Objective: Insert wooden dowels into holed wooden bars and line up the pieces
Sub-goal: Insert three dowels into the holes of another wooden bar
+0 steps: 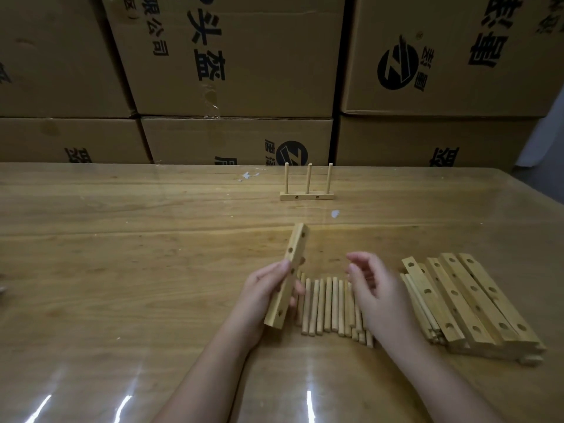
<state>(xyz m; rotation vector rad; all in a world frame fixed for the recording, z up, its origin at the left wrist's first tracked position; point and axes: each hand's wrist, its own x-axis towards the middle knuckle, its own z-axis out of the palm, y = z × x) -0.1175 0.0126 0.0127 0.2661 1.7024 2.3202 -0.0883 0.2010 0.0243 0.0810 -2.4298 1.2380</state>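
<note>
Dowels (328,303) are lying loose in a row on the table (152,239), side by side and pointing away from the person, right between the two hands. A few shorter-looking ones sit at the near right end of the row, partly under the right wrist.

Left hand (262,296) has a bar (288,274) in it. The thumb is pressed on the near side and the fingers are wrapped round the back, gripping about mid-length. The bar is up off the table and tilted, with the far end higher and leaning a bit right. A few round holes show along its face.

Right hand (374,288) is over the right part of the dowel row. Its fingers are loosely curled, the palm faces left, and there's nothing in its grip. I can't tell if it's actually touching the dowels underneath or just hovering.

Off to the right there's a stack of bars (467,303), laid next to each other at an angle with the holes facing up. Some thin sticks (418,303) are tucked along its left edge.

Further back, well apart from the hands, sits a finished piece (306,196): a bar lying flat with three dowels standing upright in it and two holes on its front side.

Behind the table are stacked cardboard boxes (244,56) with black print. The tabletop is glossy, with a couple of white specks (335,213) on it.
</note>
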